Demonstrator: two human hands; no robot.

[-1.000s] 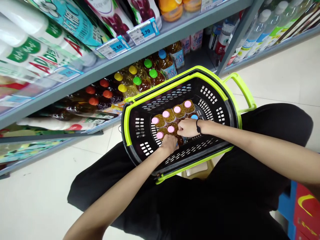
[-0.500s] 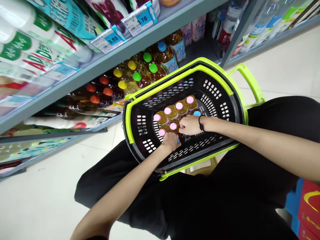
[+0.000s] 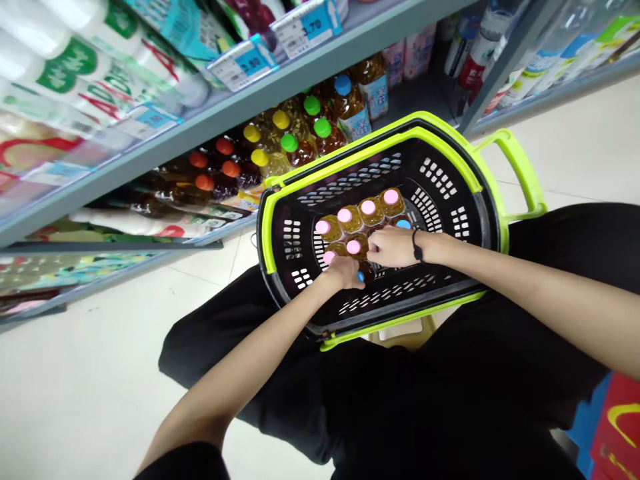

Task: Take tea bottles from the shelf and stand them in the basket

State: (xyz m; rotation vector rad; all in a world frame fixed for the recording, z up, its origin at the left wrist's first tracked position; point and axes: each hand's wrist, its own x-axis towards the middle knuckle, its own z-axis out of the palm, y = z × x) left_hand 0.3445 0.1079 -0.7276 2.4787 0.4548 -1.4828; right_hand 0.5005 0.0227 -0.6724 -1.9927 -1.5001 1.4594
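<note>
Inside a black shopping basket with lime-green rims stand several bottles of amber drink with pink caps. My left hand reaches in at the near side, thumb and fingers closed around a blue-capped bottle. Just to its right, my right hand, with a black band at the wrist, has its fingers curled down among the bottles. What those fingers hold is hidden under the hand. Another blue cap shows right behind my right hand.
Beyond the basket runs a grey store shelf with price tags. Its lower level holds bottles with red, yellow, green and blue caps. White bottles lie above on the left. A green basket handle sticks out right. Red boxes stand at lower right.
The view has shifted, so shelf and basket sit slightly further right. My left hand has moved a little within the basket, showing more of the blue-capped bottle. My right hand stays among the bottles.
</note>
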